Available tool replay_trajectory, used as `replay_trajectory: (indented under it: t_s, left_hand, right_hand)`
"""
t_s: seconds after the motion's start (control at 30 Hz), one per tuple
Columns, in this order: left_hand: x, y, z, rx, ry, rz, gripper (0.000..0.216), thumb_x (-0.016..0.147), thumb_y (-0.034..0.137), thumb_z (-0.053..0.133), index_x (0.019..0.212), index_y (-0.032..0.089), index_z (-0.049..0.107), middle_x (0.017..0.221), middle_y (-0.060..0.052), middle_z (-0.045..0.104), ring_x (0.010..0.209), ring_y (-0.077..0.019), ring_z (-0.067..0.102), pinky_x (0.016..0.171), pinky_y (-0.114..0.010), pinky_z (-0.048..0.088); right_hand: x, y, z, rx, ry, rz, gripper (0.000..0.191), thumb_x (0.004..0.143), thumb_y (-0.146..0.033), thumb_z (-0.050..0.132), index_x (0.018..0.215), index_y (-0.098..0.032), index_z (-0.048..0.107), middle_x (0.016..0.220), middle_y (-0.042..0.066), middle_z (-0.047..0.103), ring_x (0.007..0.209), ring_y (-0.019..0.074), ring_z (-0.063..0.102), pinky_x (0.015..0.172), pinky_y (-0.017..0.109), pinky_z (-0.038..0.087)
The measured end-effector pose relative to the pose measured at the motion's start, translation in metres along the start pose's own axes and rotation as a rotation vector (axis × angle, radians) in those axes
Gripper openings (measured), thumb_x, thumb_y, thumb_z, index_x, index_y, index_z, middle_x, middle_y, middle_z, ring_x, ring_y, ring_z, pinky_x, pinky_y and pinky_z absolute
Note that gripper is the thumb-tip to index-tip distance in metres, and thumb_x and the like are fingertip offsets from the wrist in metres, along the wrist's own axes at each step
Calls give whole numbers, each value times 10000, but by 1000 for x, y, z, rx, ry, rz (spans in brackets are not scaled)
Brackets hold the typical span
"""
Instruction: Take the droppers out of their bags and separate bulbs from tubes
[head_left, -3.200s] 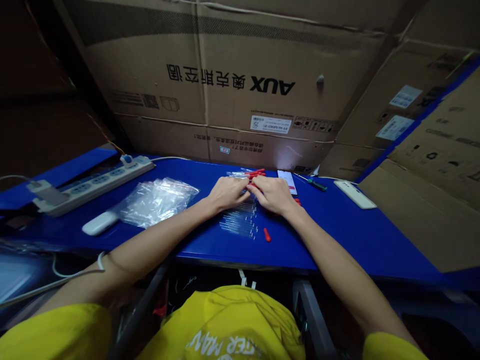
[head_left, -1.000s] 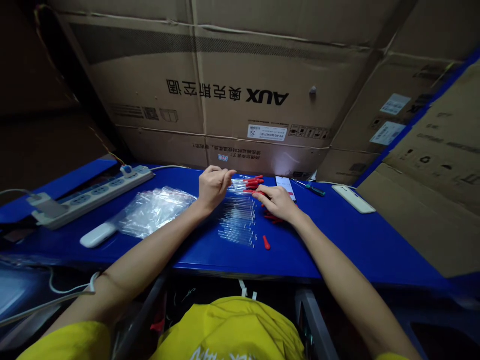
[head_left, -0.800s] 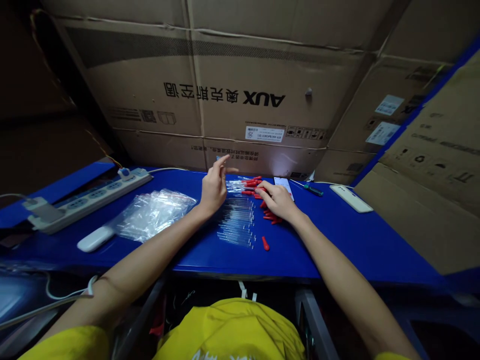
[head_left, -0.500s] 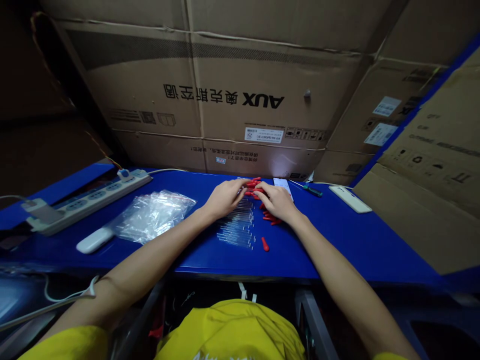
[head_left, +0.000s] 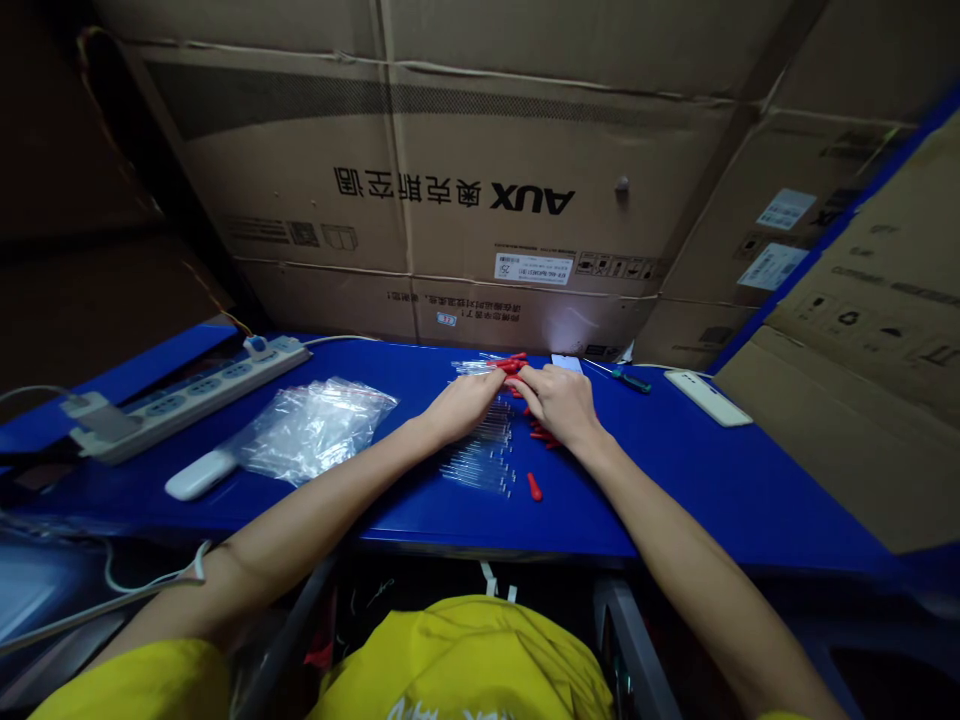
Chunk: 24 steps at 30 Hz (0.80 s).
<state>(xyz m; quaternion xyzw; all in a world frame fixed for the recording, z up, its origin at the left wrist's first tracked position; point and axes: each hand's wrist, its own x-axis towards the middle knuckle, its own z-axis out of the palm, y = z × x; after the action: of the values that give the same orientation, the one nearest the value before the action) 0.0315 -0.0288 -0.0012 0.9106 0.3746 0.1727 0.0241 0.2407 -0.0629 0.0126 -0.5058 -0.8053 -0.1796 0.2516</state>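
My left hand (head_left: 466, 405) is closed in a pinch, its fingertips meeting those of my right hand above the blue table; what it holds is hidden. My right hand (head_left: 564, 402) is closed with thumb and forefinger on a small red rubber bulb (head_left: 513, 381). Beneath and in front of my left hand lie rows of thin clear glass tubes (head_left: 480, 465). Beyond the fingers are more tubes (head_left: 469, 368) with red bulbs (head_left: 510, 363) at their right ends. Loose red bulbs (head_left: 543, 435) are partly covered by my right hand, and a single bulb (head_left: 534, 487) lies nearer me.
Clear plastic bags (head_left: 315, 430) lie at left, overlapping a white rounded case (head_left: 201, 475). Behind them is a power strip (head_left: 202, 392) with cables. A phone-like slab (head_left: 566, 363), a screwdriver (head_left: 630, 380) and a pale flat bar (head_left: 707, 398) lie right. Cardboard (head_left: 450, 130) walls the back.
My two hands have come together, fingertips now touching, where a gap showed before. My left fingers have drawn nearer me, uncovering the far tubes. The view has shifted slightly.
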Motion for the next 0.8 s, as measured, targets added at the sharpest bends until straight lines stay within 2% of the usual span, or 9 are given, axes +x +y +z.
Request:
replay_trajectory:
  t_s: [0.13, 0.23, 0.4, 0.57, 0.67, 0.8]
  left_hand:
    - [1, -6, 4, -101, 40, 38, 311, 1096, 208, 393, 1342, 129, 567, 1041, -163, 779, 894, -263, 755, 792, -344, 558]
    - [1, -13, 7, -221, 105, 133, 270, 1110, 243, 376, 1245, 135, 584, 976, -130, 768, 837, -226, 728, 771, -314, 536]
    - [2, -16, 5, -371, 144, 306, 263, 1124, 267, 348, 1176, 165, 585, 1042, -99, 753, 884, -181, 699, 812, -292, 526]
    - [1, -3, 0, -454, 201, 373, 322, 1145, 335, 304, 1058, 187, 577, 975, -68, 721, 835, -159, 657, 840, -292, 523]
    - [1, -1, 0, -471, 180, 347, 367, 1156, 383, 271, 1062, 191, 570, 954, -60, 711, 831, -163, 653, 850, -293, 519]
    - [-1, -12, -1, -344, 34, 238, 345, 1145, 380, 293, 1051, 189, 565, 896, -64, 694, 776, -190, 646, 778, -311, 503]
  right_hand:
    - [0, 1, 4, 158, 13, 49, 409, 1105, -462, 496, 878, -219, 734, 735, 53, 707, 648, 187, 571, 631, 317, 243]
    - [2, 1, 4, 446, 24, 74, 440, 1097, -489, 493, 824, -214, 701, 671, 22, 658, 600, 167, 535, 626, 304, 286]
    - [5, 4, -2, 1063, -149, 102, 540, 1030, -658, 545, 751, -206, 641, 599, -14, 596, 553, 139, 520, 609, 276, 386]
    - [3, 4, 2, 1397, -239, 166, 587, 956, -749, 601, 746, -203, 647, 552, -24, 568, 505, 125, 488, 564, 268, 375]
    - [3, 6, 2, 1380, -254, 173, 585, 968, -745, 583, 754, -205, 641, 560, -30, 546, 505, 124, 467, 548, 267, 351]
    - [6, 12, -1, 953, -212, 70, 506, 1022, -631, 580, 762, -203, 655, 613, -25, 546, 567, 131, 453, 592, 277, 333]
